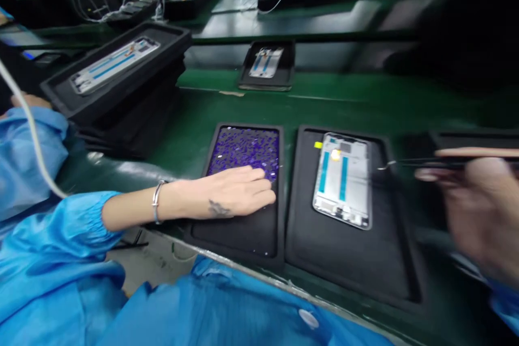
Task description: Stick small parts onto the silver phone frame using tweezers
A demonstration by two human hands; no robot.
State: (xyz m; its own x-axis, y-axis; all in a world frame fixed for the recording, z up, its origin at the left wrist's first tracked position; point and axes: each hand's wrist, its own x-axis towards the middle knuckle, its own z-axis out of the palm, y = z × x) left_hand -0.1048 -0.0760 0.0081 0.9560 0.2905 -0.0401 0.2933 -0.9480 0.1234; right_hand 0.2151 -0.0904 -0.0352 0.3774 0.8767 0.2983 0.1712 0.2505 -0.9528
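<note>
Electronics assembly line: green conveyor belt (324, 102), black trays (352, 259), phone frames (344, 179).

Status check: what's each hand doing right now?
Left hand flat on tray of purple pieces. Right hand holds tweezers beside phone frame. Nothing between them.

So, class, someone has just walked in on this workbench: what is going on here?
A person in blue sleeves works at a green bench. The left hand lies flat on a black tray, fingers on a patch of small purple pieces. The right hand, blurred, holds thin tweezers pointing toward a phone frame lying in the neighbouring tray. More trays with frames sit stacked at the left and further back.
</note>
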